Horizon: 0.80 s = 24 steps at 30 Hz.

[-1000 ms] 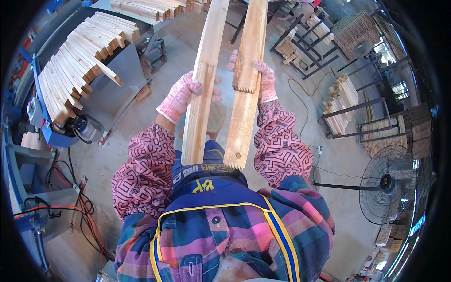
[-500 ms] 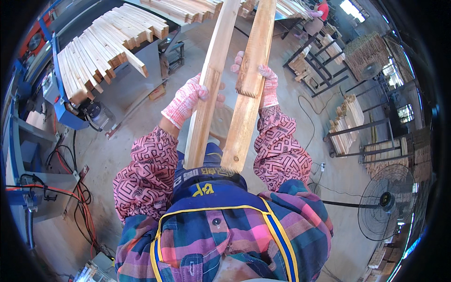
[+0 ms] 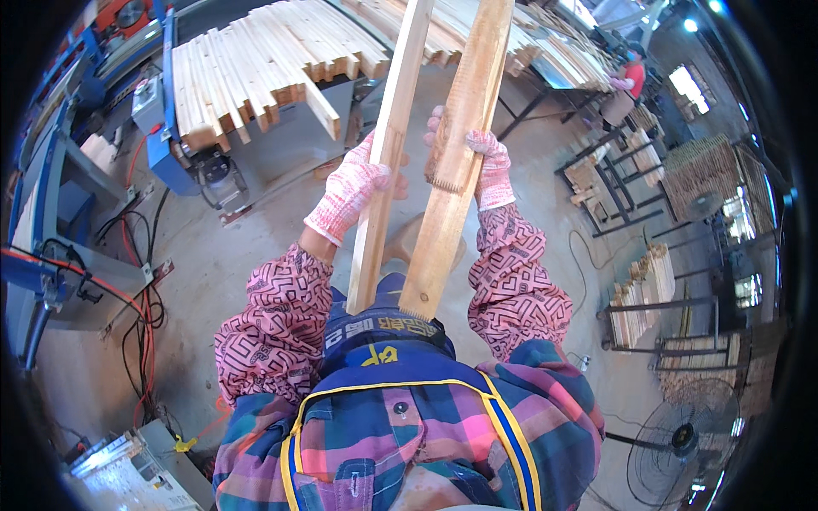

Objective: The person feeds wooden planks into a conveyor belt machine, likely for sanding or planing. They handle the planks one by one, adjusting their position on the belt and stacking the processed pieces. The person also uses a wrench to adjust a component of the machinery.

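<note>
In front of my apron I carry long pale wooden boards, their near ends low and their far ends beyond the top of the view. My left hand (image 3: 354,189), in a pink-and-white knit glove, is closed round one narrow wooden board (image 3: 383,179). My right hand (image 3: 487,166), gloved alike, grips two wooden boards together. The shorter upper board (image 3: 464,119) ends in a toothed edge near that hand. Beneath it the longer lower board (image 3: 432,255) runs closer to me and has a toothed end too. Some fingers are hidden behind the wood.
A row of wooden boards (image 3: 256,72) lies on a machine table at the far left. More boards (image 3: 545,60) rest on a far table, where a person (image 3: 626,85) stands. Racks of wood (image 3: 643,289) and a standing fan (image 3: 682,439) line the right; cables (image 3: 145,307) cross the left floor.
The surroundings have shifted to the right and partly downward in view, bringing more of the far table into sight. Both hands keep hold of the boards, now slightly lower in view.
</note>
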Each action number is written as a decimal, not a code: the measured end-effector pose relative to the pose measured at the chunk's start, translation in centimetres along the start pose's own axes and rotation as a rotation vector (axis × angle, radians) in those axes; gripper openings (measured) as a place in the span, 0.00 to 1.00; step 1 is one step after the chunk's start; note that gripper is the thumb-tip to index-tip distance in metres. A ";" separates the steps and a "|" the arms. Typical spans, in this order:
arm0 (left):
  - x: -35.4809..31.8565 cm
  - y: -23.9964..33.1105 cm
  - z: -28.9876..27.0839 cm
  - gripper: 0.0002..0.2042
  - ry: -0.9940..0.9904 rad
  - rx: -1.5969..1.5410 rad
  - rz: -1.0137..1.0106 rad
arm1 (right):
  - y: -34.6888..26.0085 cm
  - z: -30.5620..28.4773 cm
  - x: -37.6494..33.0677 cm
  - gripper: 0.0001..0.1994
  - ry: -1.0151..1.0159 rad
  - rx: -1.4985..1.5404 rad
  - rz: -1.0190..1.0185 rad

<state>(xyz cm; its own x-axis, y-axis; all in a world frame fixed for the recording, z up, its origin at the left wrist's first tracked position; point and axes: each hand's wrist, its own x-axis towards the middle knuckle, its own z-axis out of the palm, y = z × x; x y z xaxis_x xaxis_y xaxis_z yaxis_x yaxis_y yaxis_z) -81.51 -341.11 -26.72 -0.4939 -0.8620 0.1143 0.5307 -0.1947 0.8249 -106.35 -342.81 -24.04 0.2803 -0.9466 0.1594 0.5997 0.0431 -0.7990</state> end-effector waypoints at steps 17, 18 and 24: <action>-9.3 4.0 3.1 0.40 0.195 0.004 0.347 | 0.2 5.7 12.1 0.35 -0.005 -0.723 -0.025; -8.8 3.7 3.4 0.39 0.199 0.008 0.370 | 0.1 5.7 13.0 0.42 0.179 -0.888 0.000; -9.8 3.3 4.4 0.39 0.272 0.198 0.364 | 1.1 6.6 9.3 0.51 -0.017 -0.963 0.094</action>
<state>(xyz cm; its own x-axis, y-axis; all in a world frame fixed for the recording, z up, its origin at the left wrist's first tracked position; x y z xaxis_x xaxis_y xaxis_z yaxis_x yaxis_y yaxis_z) -77.94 -331.29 -22.70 -0.0890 -0.9537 0.2873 0.4813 0.2114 0.8507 -98.15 -349.40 -19.58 0.3113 -0.9475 0.0729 -0.2948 -0.1692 -0.9404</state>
